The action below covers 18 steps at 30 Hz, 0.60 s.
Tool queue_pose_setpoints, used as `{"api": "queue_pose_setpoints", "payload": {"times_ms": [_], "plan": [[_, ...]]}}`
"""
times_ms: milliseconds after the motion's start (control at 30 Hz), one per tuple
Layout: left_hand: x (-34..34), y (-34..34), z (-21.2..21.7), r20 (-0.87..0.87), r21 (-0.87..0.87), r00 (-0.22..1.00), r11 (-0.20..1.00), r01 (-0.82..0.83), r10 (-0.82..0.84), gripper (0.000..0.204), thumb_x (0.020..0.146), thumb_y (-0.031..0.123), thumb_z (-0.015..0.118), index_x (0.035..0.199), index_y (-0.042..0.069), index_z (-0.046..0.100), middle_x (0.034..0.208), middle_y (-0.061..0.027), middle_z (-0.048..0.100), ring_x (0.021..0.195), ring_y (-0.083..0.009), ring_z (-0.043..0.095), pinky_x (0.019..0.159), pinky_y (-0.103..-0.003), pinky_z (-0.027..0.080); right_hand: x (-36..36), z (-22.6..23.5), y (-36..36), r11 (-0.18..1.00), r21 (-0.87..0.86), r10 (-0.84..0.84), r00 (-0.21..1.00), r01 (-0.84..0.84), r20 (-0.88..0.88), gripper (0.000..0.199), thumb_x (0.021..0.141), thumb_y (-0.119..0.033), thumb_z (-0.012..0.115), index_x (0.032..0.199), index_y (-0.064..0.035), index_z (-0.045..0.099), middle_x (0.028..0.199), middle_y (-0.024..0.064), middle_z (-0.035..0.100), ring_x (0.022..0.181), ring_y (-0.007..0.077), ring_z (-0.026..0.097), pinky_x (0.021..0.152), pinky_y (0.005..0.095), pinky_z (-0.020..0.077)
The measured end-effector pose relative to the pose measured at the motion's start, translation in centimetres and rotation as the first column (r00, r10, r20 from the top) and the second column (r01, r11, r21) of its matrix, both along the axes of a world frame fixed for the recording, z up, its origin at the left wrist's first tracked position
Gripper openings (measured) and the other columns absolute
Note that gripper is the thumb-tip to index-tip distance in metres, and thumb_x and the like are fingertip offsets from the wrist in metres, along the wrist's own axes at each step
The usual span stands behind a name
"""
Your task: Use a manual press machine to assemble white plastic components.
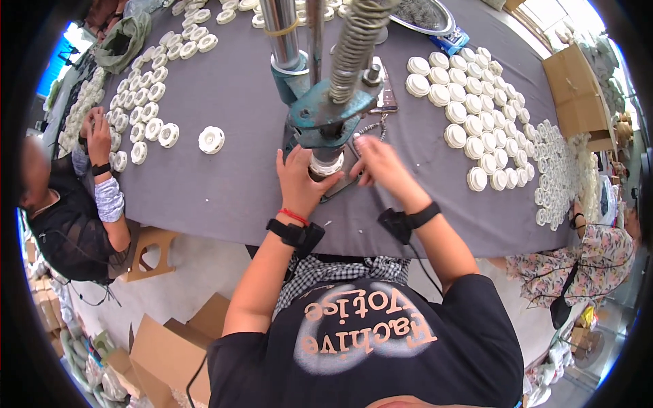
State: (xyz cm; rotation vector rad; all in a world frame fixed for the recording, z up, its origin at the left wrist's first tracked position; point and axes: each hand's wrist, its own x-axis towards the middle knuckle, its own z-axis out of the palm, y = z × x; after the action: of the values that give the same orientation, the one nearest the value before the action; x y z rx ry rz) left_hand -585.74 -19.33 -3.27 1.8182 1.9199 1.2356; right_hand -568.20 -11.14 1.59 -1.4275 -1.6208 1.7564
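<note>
Holding a white round part [327, 165] under the head of a blue-green hand press [326, 115], both hands work at the middle of the grey surface [231, 183]. Left hand [299, 180] is wrapped around the left side of the part, fingers curled on it. Right hand [377, 163] touches the part from the right, fingers half-curled near the press base; whether it really grips anything I cannot tell. Black wrist bands on both forearms, a red string on the left one.

Progress, judged from the layout: one part is seated in the press now. Right of the right hand and a bit beyond it, rows of closed cream discs [469, 115] lie neatly, then a denser strip of white ring-like pieces [554, 170] further right. Left of the left hand, one single open-faced wheel part [211, 139] lies apart, with loose rows of the same kind [146, 112] beyond. Which pile is finished and which is waiting can't be told; plenty sits on both sides.

Far beyond the press: its steel column [280, 34] and coil spring [354, 47], a round metal tray [423, 15] and a small blue package [450, 42] just by the tray.

Packages: brown cardboard box [575, 95] far right past the surface edge; flattened brown cartons [170, 347] on the floor below the left elbow, one with cut-out holes [151, 255]. No readable labels worth noting.

Another person's hand [97, 136] works at the far left rows; a floral sleeve [598, 248] at the right edge.
</note>
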Motion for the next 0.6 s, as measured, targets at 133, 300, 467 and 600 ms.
{"api": "queue_pose_setpoints", "payload": {"times_ms": [133, 300, 467, 600], "plan": [[0.5, -0.2, -2.5, 0.039, -0.022, 0.994, 0.995, -0.098, 0.099, 0.064, 0.062, 0.042, 0.083, 0.106, 0.007, 0.053, 0.110, -0.0107, 0.058, 0.121, -0.0317, 0.047, 0.107, -0.060, 0.021, 1.8, 7.4, 5.0, 0.660, 0.706, -0.246, 0.962, 0.259, -0.123, 0.025, 0.096, -0.022, 0.051, 0.107, 0.0002, 0.056, 0.082, 0.0098, 0.066, 0.070, 0.0126, 0.060, 0.057, 0.0286, 0.0467], [1.2, 1.0, -1.0, 0.120, -0.040, 0.991, 0.998, -0.057, 0.061, 0.072, 0.063, 0.043, 0.083, 0.113, 0.007, 0.048, 0.115, -0.0114, 0.055, 0.130, -0.0351, 0.037, 0.107, -0.060, 0.019, -3.3, 24.3, 11.2, -0.426, 0.845, -0.361, 0.917, -0.322, 0.168, 0.025, 0.086, -0.009, 0.056, 0.106, 0.0058, 0.060, 0.100, 0.0158, 0.065, 0.093, 0.0241, 0.063, 0.080, 0.0314, 0.0500], [0.1, 0.0, -2.1, 0.135, -0.100, 0.987, 0.992, -0.074, 0.087, 0.074, 0.062, 0.042, 0.084, 0.115, 0.007, 0.045, 0.134, -0.0148, 0.045, 0.133, -0.0404, 0.032, 0.108, -0.060, 0.018, -8.1, 25.9, 9.6, 0.230, 0.917, 0.225, 0.935, -0.326, 0.276, 0.018, 0.074, -0.007, 0.060, 0.087, 0.0046, 0.064, 0.087, 0.0196, 0.065, 0.083, 0.0303, 0.064, 0.076, 0.0364, 0.0514], [-0.4, -0.3, -4.1, 0.191, -0.062, 0.978, 0.995, -0.077, 0.088, 0.077, 0.062, 0.042, 0.084, 0.117, 0.007, 0.043, 0.142, -0.0190, 0.037, 0.135, -0.0427, 0.027, 0.109, -0.059, 0.016, 3.5, 20.9, -2.1, 0.742, 0.659, 0.196, 0.980, -0.128, -0.030, 0.066, 0.079, 0.003, 0.049, 0.142, 0.0016, 0.031, 0.142, 0.0191, 0.041, 0.131, 0.0228, 0.041, 0.095, 0.0297, 0.0420]]}}
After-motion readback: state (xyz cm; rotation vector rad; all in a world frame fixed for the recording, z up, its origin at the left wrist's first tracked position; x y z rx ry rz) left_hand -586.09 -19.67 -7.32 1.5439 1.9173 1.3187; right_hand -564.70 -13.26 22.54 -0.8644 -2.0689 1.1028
